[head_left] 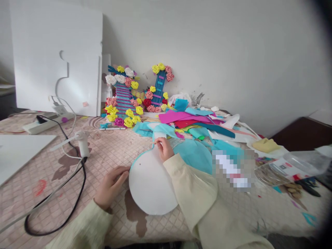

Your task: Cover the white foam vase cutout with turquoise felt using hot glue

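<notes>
A white foam-board cutout [153, 186], round at the near end with a narrow neck at the far end, lies flat on the table. Light blue crepe paper [133, 160] runs along its upper left edge and shows about the neck. My right hand [164, 149] rests over the neck, its fingers curled and pinching the blue paper at the neck's left edge. At the left rim of the round part, my left hand [111, 186] touches the edge with fingers stretched out and thumb a little apart. More blue crepe paper [194, 155] lies to the right, partly behind my right sleeve.
A white glue gun [83, 144] stands at left among looping cables, near a power strip [48, 122]. Flower-covered cutouts [127, 100] lean at the back. Colourful paper [192, 119] piles up behind the board. A clear plastic jar [290, 167] lies at right.
</notes>
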Demonstrator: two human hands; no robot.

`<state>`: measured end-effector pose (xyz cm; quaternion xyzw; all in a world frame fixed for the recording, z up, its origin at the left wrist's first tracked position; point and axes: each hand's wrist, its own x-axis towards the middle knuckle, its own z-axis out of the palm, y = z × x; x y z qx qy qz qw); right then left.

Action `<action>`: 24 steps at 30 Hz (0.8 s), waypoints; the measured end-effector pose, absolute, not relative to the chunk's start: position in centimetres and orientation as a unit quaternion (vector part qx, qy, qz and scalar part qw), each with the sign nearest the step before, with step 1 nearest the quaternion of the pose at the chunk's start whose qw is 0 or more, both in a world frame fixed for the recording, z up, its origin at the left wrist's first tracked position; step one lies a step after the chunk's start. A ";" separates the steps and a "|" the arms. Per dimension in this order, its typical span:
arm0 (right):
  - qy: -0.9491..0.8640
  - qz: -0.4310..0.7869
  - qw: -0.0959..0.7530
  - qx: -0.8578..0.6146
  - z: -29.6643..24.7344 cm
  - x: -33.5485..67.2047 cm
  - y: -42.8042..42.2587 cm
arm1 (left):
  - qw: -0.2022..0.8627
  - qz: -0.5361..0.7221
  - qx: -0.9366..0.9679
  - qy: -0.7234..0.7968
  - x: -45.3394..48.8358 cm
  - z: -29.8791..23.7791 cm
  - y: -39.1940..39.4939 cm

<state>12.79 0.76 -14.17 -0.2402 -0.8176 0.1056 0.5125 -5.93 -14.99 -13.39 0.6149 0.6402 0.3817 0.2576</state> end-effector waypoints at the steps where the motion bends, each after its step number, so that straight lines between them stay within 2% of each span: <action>1: -0.814 0.107 0.516 -0.242 -14.2 12.8 0.8 | 0.282 0.397 0.601 0.633 -5.7 -13.3 -15.0; 5: -0.810 0.106 0.517 -0.253 -14.4 12.8 0.9 | 0.324 0.395 0.567 0.646 -5.2 -12.6 -15.1; 10: -0.784 0.131 0.543 -0.270 -14.8 12.7 1.1 | 0.262 0.271 0.622 0.686 -5.2 -11.1 -12.8; 13: -0.772 0.137 0.558 -0.274 -14.8 12.8 1.0 | 0.265 0.223 0.650 0.676 -4.9 -10.7 -9.4; 18: -0.724 0.157 0.597 -0.308 -14.5 13.0 0.8 | 0.290 0.204 0.670 0.652 -3.7 -11.4 -4.0; 24: -0.696 0.201 0.600 -0.339 -14.2 13.3 0.7 | 0.305 0.215 0.672 0.639 -3.2 -11.7 -2.8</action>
